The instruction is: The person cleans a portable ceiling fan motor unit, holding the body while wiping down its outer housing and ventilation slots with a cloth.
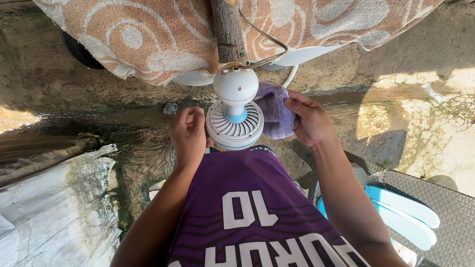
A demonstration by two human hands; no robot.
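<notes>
the fan motor point(235, 116), white with a blue ring, sits centre, below a patterned towel point(148, 34). the left hand point(188, 133) is curled closed against the motor's left edge. the right hand point(309, 121) presses a purple cloth point(274, 111) to the motor's right side, fingers gripping the cloth. blue fan blades point(403, 215) lie near right.

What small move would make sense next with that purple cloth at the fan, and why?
Probably sweep the purple cloth across the white fan motor housing. The right hand presses the cloth against its side, while the left hand grips the opposite edge, seemingly steadying it.
</notes>
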